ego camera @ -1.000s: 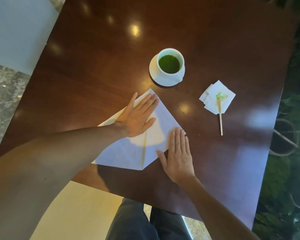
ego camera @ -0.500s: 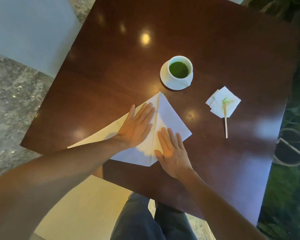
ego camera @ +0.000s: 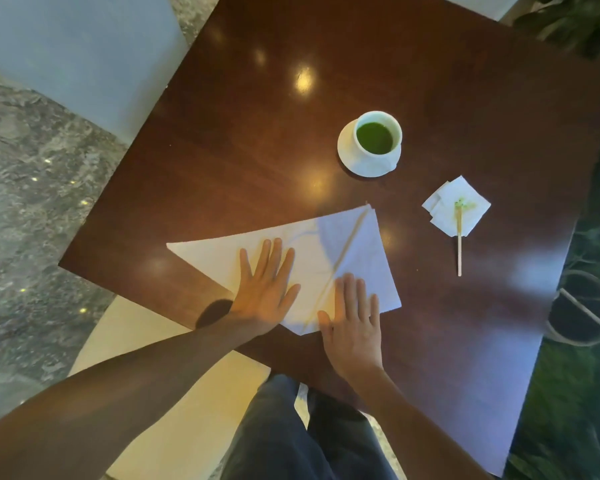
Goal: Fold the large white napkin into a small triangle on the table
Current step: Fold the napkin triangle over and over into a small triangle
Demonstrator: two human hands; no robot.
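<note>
The large white napkin (ego camera: 354, 251) lies flat on the dark wooden table (ego camera: 243, 140) near its front edge, folded into a broad pointed shape with a diagonal crease running from its far corner to its near tip. My left hand (ego camera: 265, 292) rests palm down on the napkin's left half, fingers spread. Just right of the crease, my right hand (ego camera: 355, 325) presses flat on the near right part, fingers together and pointing away from me. Neither hand grips the cloth.
A white cup of green drink on a saucer (ego camera: 373, 142) stands beyond the napkin. A small stained paper napkin (ego camera: 459, 204) with a wooden stir stick (ego camera: 459, 244) lies to the right. My knees and a pale seat are below the front edge.
Both hands have slid along the napkin, the left one toward the near left. The napkin's long left point now lies fully uncovered. The camera view has shifted.
</note>
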